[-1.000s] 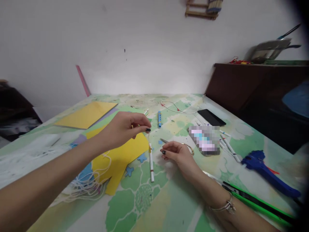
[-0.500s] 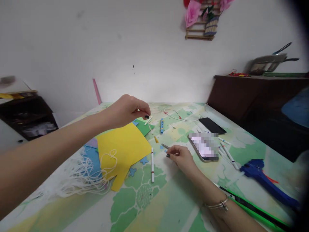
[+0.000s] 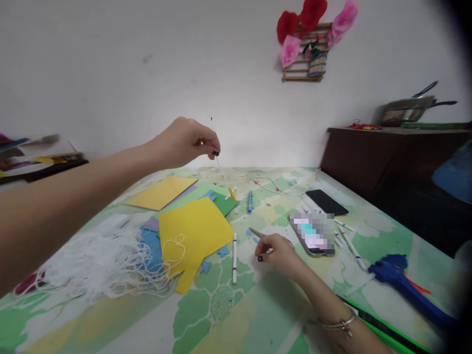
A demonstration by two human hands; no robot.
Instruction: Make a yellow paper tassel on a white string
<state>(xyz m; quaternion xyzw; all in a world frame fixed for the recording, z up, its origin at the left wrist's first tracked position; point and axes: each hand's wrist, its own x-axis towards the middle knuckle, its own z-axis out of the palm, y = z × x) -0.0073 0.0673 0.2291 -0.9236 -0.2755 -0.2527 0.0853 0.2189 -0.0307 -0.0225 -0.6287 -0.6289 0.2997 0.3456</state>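
My left hand [image 3: 201, 140] is raised over the back of the table, thumb and fingers pinched on a thin white string [image 3: 218, 161]. The string runs down from the fingertips toward a small yellow piece [image 3: 232, 193], though its lower part is too faint to follow. Low over the table, my right hand [image 3: 276, 253] has its fingers curled together; whatever they may hold is hidden. Scissors [image 3: 255, 231] lie just behind it, partly covered by the hand. Left of that hand is a white marker [image 3: 234, 258], with small blue cutouts [image 3: 205, 267] near the yellow sheet [image 3: 195, 231].
A tangle of white string [image 3: 96, 265] spreads on the left, beside more coloured sheets [image 3: 162, 192]. A blue patterned tube [image 3: 250, 201] stands farther back. To the right are a phone [image 3: 312, 236], a black tablet-like slab [image 3: 327, 202], several markers [image 3: 352, 248] and a blue glue gun [image 3: 409, 285].
The view has tilted up and shows more wall. My left hand has lifted, with the yellow piece now farther back. My right hand stays beside the scissors.
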